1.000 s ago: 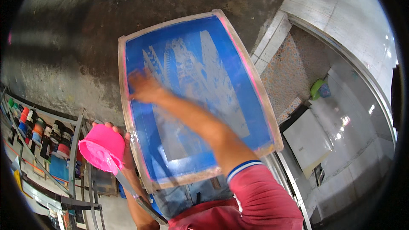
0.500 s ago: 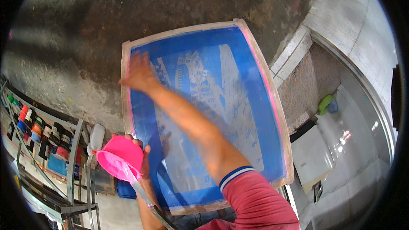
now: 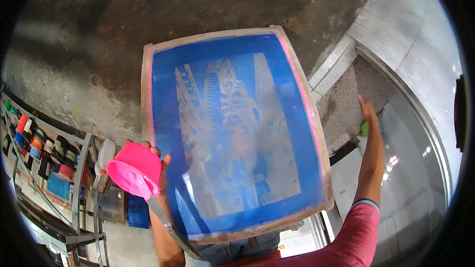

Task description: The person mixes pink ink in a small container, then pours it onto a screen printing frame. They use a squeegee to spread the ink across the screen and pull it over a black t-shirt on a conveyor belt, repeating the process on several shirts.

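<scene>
Head view: one screen frame [image 3: 232, 133], one pink cup [image 3: 132, 169].

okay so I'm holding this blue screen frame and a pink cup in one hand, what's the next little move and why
Probably bring the right hand onto the frame's right edge. The left hand alone carries the screen frame and the pink cup, while the right hand is out toward the green thing, off the frame.

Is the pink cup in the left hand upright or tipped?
Tipped. The pink cup lies on its side in the left hand, mouth facing down-left, beside the blue screen frame.
</scene>
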Tool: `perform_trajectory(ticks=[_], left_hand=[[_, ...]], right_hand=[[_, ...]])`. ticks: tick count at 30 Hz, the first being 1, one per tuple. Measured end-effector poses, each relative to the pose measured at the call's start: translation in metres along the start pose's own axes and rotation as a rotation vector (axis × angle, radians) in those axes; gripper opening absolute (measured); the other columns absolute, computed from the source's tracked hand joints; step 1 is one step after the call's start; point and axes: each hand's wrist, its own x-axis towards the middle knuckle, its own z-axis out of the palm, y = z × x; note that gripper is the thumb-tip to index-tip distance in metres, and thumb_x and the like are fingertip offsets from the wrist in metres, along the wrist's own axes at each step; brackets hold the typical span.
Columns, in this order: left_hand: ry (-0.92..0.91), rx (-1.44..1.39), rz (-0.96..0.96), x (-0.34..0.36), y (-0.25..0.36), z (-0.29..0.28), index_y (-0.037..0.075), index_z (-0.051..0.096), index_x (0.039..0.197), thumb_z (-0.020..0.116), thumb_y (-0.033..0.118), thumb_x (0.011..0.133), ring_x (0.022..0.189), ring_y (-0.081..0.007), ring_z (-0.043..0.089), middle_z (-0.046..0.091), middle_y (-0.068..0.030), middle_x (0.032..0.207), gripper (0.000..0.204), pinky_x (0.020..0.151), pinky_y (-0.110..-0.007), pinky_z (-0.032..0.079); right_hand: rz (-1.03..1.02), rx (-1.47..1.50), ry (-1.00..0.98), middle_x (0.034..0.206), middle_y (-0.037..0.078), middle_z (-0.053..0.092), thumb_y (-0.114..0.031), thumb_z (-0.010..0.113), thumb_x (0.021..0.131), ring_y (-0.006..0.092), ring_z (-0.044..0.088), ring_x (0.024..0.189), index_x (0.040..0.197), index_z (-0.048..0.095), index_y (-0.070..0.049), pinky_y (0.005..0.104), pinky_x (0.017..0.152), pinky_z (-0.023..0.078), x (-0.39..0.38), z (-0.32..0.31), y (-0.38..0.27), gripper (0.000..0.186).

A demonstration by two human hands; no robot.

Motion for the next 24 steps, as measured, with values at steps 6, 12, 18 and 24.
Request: perform_trajectory(ticks=[6,12,18,24], left_hand=[[-0.014,0.09,0.025,-0.002,0.0,0.036,0.025,0.028,0.149,0.044,0.049,0.097,0.126,-0.0427,0.044,0.042,-0.0228,0.138,0.059,0.102,-0.071,0.032],[-0.111,0.09,-0.088,0.017,0.0,0.061,0.024,0.03,0.148,0.042,0.048,0.098,0.127,-0.043,0.042,0.041,-0.0239,0.139,0.057,0.105,-0.07,0.029],[-0.135,0.084,-0.166,0.021,-0.011,0.068,0.022,0.031,0.148,0.045,0.046,0.098,0.13,-0.0426,0.039,0.038,-0.0233,0.141,0.058,0.108,-0.068,0.024],[-0.09,0.137,-0.203,0.015,-0.009,0.057,0.021,0.031,0.148,0.05,0.043,0.096,0.13,-0.0413,0.039,0.041,-0.023,0.14,0.06,0.109,-0.067,0.026]], right_hand=[[0.275,1.305,-0.554,0.077,0.005,0.064,-0.058,0.038,0.098,0.0184,0.061,0.081,0.092,0.063,-0.008,0.0294,0.08,0.048,-0.207,0.189,0.09,0.056],[0.595,2.202,-0.875,0.102,0.008,0.068,-0.053,0.04,0.098,0.0185,0.062,0.099,0.108,0.062,-0.006,0.0325,0.089,0.05,-0.367,0.336,-0.002,0.053],[0.763,2.685,-0.974,0.108,0.01,0.067,-0.052,0.042,0.098,0.0188,0.062,0.101,0.113,0.061,-0.005,0.0333,0.091,0.049,-0.418,0.449,-0.105,0.053],[0.75,2.778,-1.15,0.114,0.011,0.066,-0.051,0.045,0.097,0.0191,0.063,0.104,0.118,0.061,-0.004,0.0342,0.093,0.048,-0.436,0.461,-0.086,0.055]])
